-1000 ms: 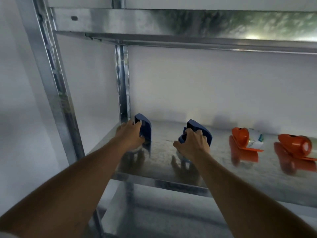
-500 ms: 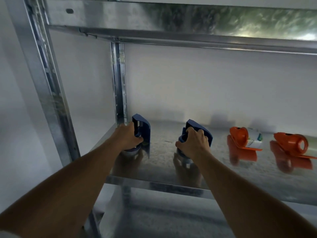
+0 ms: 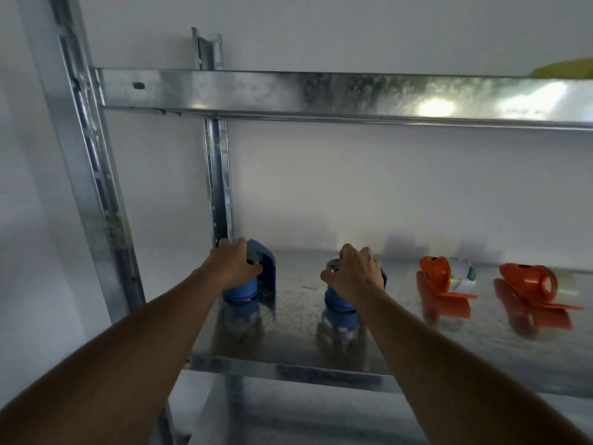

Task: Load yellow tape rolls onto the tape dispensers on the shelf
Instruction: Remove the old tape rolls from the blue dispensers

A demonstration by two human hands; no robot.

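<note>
A storeroom or stockroom, by the look of it; a galvanised steel rack [image 3: 321, 91] with slotted uprights [image 3: 218, 187] fills the frame against a bare white wall [image 3: 385, 194]; on the lower shelf [image 3: 288, 370] sit blue tape dispensers [image 3: 268, 268] at centre and orange tape dispensers [image 3: 436, 274] at right, set out in a row like stock.

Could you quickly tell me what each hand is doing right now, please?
Left hand: grips the left blue dispenser on the shelf.
Right hand: grips the right blue dispenser.
</note>
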